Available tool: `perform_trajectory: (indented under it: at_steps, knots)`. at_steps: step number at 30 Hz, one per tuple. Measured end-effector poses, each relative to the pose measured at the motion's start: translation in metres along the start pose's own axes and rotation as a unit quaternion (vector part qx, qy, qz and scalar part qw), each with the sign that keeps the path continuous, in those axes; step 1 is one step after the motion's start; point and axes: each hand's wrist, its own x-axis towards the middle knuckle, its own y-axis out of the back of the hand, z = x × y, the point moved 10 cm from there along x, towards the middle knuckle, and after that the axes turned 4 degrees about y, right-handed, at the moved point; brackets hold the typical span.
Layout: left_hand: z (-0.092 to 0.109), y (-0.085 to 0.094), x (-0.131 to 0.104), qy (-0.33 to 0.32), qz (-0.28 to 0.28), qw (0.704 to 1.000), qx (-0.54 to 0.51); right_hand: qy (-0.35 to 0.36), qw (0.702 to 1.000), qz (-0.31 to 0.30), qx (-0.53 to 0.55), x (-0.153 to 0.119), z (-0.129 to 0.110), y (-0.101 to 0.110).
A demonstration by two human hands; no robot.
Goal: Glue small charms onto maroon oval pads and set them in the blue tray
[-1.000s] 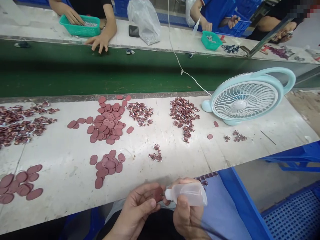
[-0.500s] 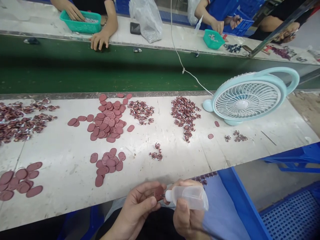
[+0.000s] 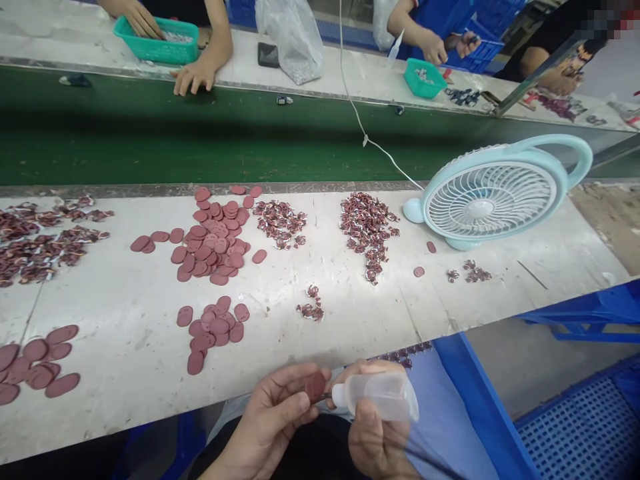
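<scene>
At the table's near edge, my left hand (image 3: 280, 407) pinches a reddish-brown oval disc (image 3: 315, 387) between thumb and fingers. My right hand (image 3: 373, 433) is wrapped round a translucent squeeze bottle (image 3: 383, 396) with a white cap, tilted on its side. The bottle's thin dark nozzle points left at the disc's lower edge; whether it touches is too small to tell. Beyond my hands lie a small heap of matching discs (image 3: 217, 325) and a larger pile of them (image 3: 215, 243). A few small brown-and-white pieces (image 3: 311, 305) sit just ahead of my hands.
A pale blue fan (image 3: 480, 200) stands at the right of the white table (image 3: 280, 347). Piles of small brown pieces (image 3: 367, 227) lie along it. A blue crate (image 3: 480, 400) with small parts stands below right. Across the green belt (image 3: 200, 147), other people work beside green trays (image 3: 155, 47).
The view has shifted slightly, so things on the table appear a little further left. The disc in my left hand looks turned a bit more toward me. Both grips stay the same.
</scene>
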Motion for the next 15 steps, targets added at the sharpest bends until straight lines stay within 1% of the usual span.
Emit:
perform_trajectory:
  at_steps: [1, 2, 4, 5, 6, 8, 10, 13, 14, 15]
  knots:
    - [0.001, 0.000, 0.000, -0.001, -0.003, 1.000, -0.002, -0.006, 0.999, 0.015, 0.047, 0.005, -0.001, 0.002]
    - [0.002, -0.001, 0.000, -0.005, -0.005, 1.000, -0.003, -0.030, 0.993, 0.033, 0.110, 0.012, 0.002, 0.005]
    - [0.005, -0.002, -0.001, -0.012, -0.007, 1.000, -0.005, -0.115, 0.963, 0.066, 0.233, 0.029, 0.014, 0.010]
    - [0.006, -0.002, -0.002, -0.014, -0.007, 1.000, -0.005, -0.158, 0.947, 0.072, 0.270, 0.038, 0.021, 0.011]
    - [0.008, -0.002, -0.002, -0.016, -0.006, 1.000, -0.006, -0.180, 0.941, 0.068, 0.278, 0.048, 0.023, 0.012]
    - [0.011, 0.000, -0.003, -0.021, -0.002, 1.000, -0.006, -0.182, 0.947, 0.055, 0.258, 0.068, 0.024, 0.017]
    - [0.013, 0.004, -0.003, -0.027, 0.004, 1.000, -0.004, -0.164, 0.957, 0.045, 0.235, 0.079, 0.022, 0.021]
    - [0.016, 0.015, -0.002, -0.039, 0.017, 0.999, -0.002, -0.146, 0.964, 0.047, 0.216, 0.074, 0.023, 0.025]
    - [0.018, 0.018, -0.001, -0.043, 0.020, 0.999, -0.002, -0.128, 0.975, 0.039, 0.175, 0.070, 0.021, 0.026]
    - [0.019, 0.021, -0.001, -0.048, 0.023, 0.999, -0.001, -0.103, 0.988, 0.023, 0.113, 0.066, 0.017, 0.025]
